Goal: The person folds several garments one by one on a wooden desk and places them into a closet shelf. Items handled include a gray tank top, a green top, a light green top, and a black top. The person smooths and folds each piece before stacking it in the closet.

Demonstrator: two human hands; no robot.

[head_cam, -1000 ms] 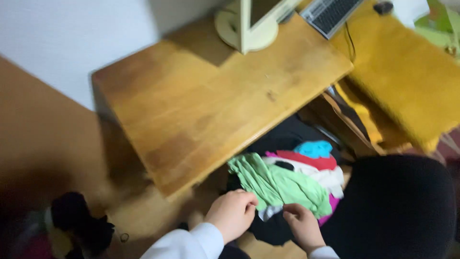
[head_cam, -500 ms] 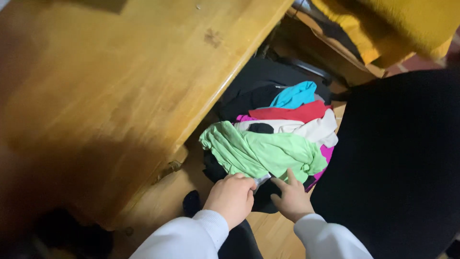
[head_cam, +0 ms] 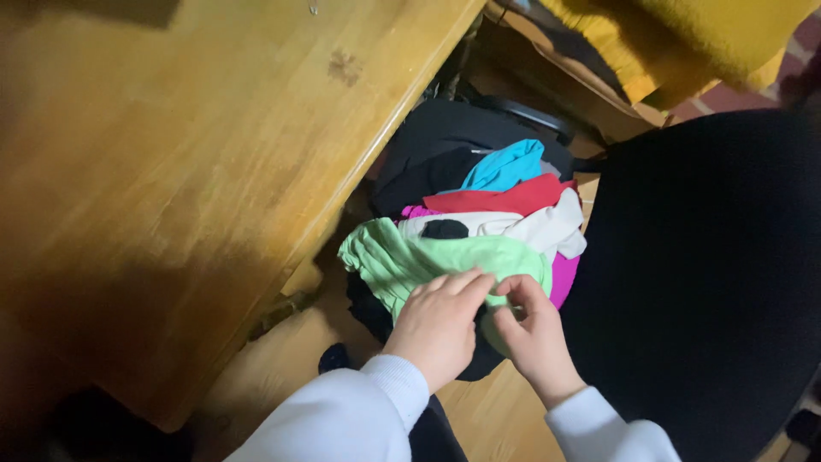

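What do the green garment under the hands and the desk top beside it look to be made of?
The light green garment looks like soft knit fabric, matte, probably cotton or a blend: it bunches into loose folds under the left hand and right hand. The desk top looks like solid wood with a glossy varnish: visible grain, honey colour, soft sheen.

Our two hands on a pile of clothes beside a desk.
Our left hand [head_cam: 438, 323] and right hand [head_cam: 532, 338] rest side by side on the pile [head_cam: 479, 231]. The desk [head_cam: 188, 162] lies left, a chair [head_cam: 701, 274] right.
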